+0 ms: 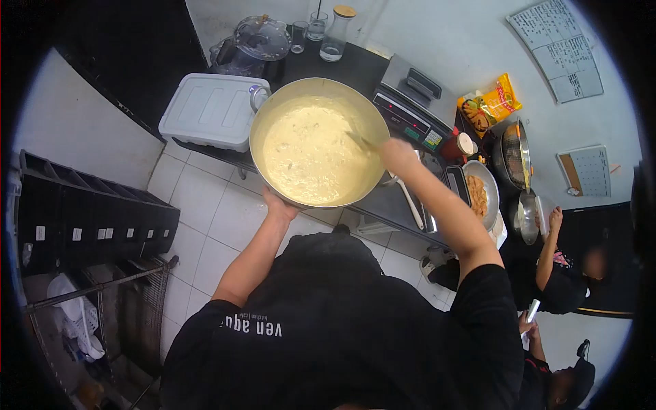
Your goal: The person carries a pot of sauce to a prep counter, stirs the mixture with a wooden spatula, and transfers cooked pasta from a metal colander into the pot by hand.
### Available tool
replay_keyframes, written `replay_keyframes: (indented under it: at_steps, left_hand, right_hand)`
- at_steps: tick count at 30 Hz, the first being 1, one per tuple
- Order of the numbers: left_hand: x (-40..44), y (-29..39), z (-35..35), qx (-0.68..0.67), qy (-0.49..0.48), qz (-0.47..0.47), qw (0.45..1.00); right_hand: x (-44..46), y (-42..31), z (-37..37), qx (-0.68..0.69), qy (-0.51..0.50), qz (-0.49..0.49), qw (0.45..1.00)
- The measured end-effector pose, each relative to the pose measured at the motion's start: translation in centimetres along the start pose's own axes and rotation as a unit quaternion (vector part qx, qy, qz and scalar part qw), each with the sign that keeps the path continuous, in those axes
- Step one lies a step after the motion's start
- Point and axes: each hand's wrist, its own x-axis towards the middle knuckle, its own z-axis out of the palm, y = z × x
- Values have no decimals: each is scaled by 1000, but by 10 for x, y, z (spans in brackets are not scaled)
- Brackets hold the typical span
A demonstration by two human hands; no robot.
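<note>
Nearest the wearer, the left hand (280,205) steadies the bowl (321,87) from below its rim at 7 o'clock; its fingers go out of sight underneath, so I cannot tell how they sit. The bowl's near side appears to overhang the edge of the surface (369,68), so that support is worth keeping firm against each push. At 3 o'clock the right hand (400,157) has its fingers closed round a blurred utensil (361,140), which dips into the pale yellow batter (307,150). The batter looks thick and uneven, so slow strokes scraping the wall and base, then folding toward 12 o'clock, should even it out better than fast ones. Short strokes would also keep the elbow clear of the white-handled tool (412,205) at 4 o'clock. Farther off, mind the lidded container (205,102) between 9 and 10 o'clock, the scale (403,113) at 2, and the corked bottle (333,44) at 12.
</note>
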Motion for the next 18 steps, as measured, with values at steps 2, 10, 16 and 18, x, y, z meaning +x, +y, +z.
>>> replay_keyframes:
  at_steps: [2, 10, 16, 18]
  left_hand:
    - [5, -1, -2, -7, 5, 9, 1000]
    - [1, 21, -1, 141, 102, 162, 971]
    - [27, 34, 7, 320, 131, 344, 873]
    - [24, 28, 5, 355, 156, 375, 842]
  right_hand:
    - [-18, -20, -9, 39, -117, 5, 992]
    - [-77, -61, -96, 69, -187, 28, 979]
    - [-57, -79, -24, 108, -121, -8, 987]
    - [-36, -80, -1, 95, -77, 6, 992]
